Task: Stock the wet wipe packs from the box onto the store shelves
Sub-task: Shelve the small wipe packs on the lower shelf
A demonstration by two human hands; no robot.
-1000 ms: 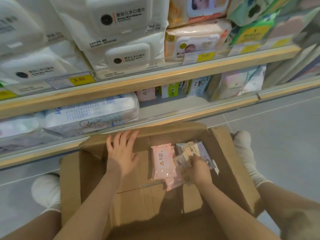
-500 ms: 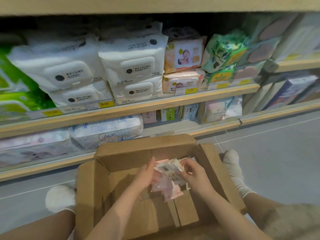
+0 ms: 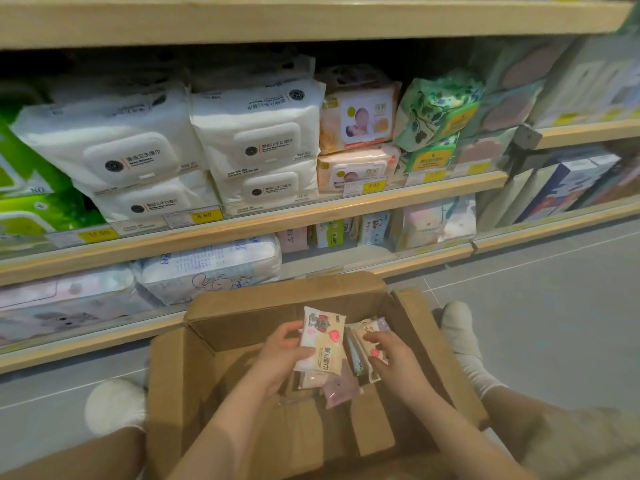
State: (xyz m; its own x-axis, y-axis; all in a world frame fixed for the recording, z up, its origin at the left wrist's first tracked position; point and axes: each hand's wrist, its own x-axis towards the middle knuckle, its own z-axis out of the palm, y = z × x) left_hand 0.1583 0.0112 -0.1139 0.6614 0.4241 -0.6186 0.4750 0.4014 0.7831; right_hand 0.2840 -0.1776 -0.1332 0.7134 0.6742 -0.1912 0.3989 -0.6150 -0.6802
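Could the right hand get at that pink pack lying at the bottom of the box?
Probably yes. The pink pack lies uncovered in the open box, just below the right hand, though that hand already holds small packs.

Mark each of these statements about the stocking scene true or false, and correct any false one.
1. The left hand holds a small white pack above the cardboard box. True.
2. The right hand is resting on a shelf. False: it grips small packs over the box.
3. The box is sealed. False: its flaps are open.
4. A pink pack lies inside the box. True.
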